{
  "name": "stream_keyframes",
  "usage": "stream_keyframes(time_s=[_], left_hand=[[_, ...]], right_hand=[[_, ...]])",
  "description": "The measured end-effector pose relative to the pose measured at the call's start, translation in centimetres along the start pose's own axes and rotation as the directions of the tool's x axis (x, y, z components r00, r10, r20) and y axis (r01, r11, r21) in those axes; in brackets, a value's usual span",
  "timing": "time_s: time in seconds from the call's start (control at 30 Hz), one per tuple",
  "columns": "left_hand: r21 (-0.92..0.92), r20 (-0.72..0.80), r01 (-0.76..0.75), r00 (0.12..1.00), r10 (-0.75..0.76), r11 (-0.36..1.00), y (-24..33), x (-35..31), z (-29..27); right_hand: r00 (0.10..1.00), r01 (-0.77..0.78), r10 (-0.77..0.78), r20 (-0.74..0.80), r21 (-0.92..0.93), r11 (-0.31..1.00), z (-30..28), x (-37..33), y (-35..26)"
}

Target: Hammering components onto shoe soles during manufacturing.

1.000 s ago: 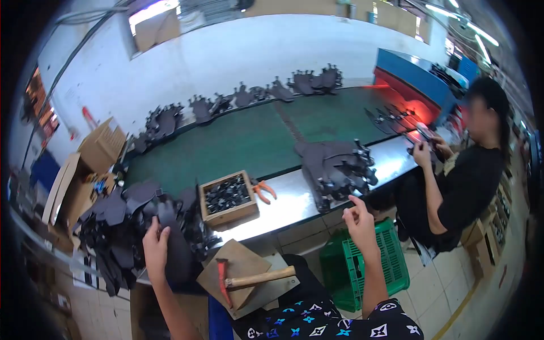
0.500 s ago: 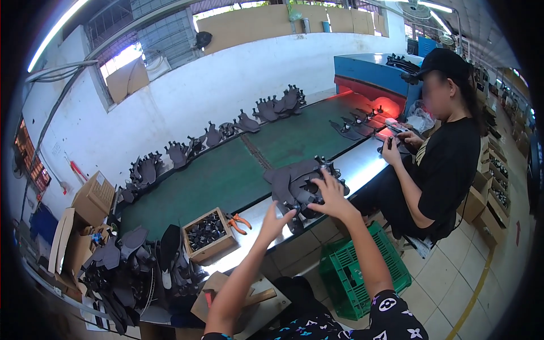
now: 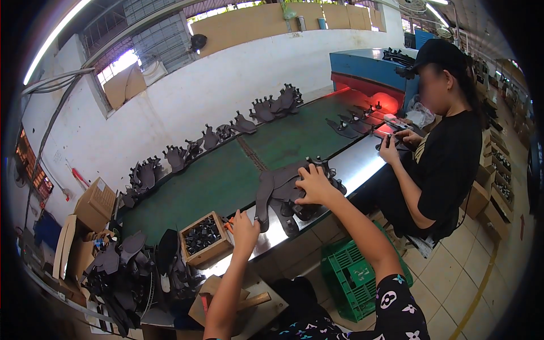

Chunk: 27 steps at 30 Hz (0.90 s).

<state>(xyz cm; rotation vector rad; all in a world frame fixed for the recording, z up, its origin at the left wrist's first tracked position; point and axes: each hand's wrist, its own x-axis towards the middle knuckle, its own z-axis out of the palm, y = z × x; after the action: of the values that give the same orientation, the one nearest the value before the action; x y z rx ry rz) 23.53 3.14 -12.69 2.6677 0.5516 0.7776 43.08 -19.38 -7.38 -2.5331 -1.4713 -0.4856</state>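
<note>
My left hand [image 3: 246, 233] is closed over the handles of orange-handled pliers [image 3: 229, 225], beside the wooden box. The hand hides most of the pliers, and a rounded end of a dark grey piece lies right by its thumb. My right hand [image 3: 318, 188] has its fingers spread and touches a pile of dark grey flat curved pieces [image 3: 279, 187] with black fittings. That pile lies across the green belt's near edge and the shiny metal ledge. The wooden box [image 3: 225, 249], left of my left hand, holds many small black parts.
More grey pieces [image 3: 177, 158] line the far edge of the green belt [image 3: 221, 170]. At the right, a co-worker [image 3: 445, 141] handles small parts by a blue machine [image 3: 365, 68] with red light. A green crate [image 3: 354, 283] stands below; dark pieces [image 3: 122, 272] heap at left.
My left hand has moved left from the pile to the pliers. The right hand has come down onto the pile, moving slightly left. The pile's grey pieces have shifted left.
</note>
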Motion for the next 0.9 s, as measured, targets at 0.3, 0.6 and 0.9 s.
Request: stream_keyframes(time_s=[0.3, 0.6, 0.9], left_hand=[[-0.465, 0.093, -0.162, 0.969, 0.231, 0.87, 5.3, 2.6, 5.7], [-0.591, 0.104, 0.013, 0.993, 0.06, 0.806, 5.3, 5.1, 10.1], [-0.624, 0.211, 0.155, 0.977, -0.025, 0.766, 4.2, 7.1, 8.4]], right_hand=[[0.981, 0.189, -0.172, -0.092, 0.228, 0.955, 1.2, 2.7, 2.7], [0.925, 0.134, 0.135, -0.354, 0.637, 0.759, 0.8, 5.3, 2.7], [0.867, -0.01, 0.379, -0.324, 0.748, 0.663, -1.6, 8.0, 0.7]])
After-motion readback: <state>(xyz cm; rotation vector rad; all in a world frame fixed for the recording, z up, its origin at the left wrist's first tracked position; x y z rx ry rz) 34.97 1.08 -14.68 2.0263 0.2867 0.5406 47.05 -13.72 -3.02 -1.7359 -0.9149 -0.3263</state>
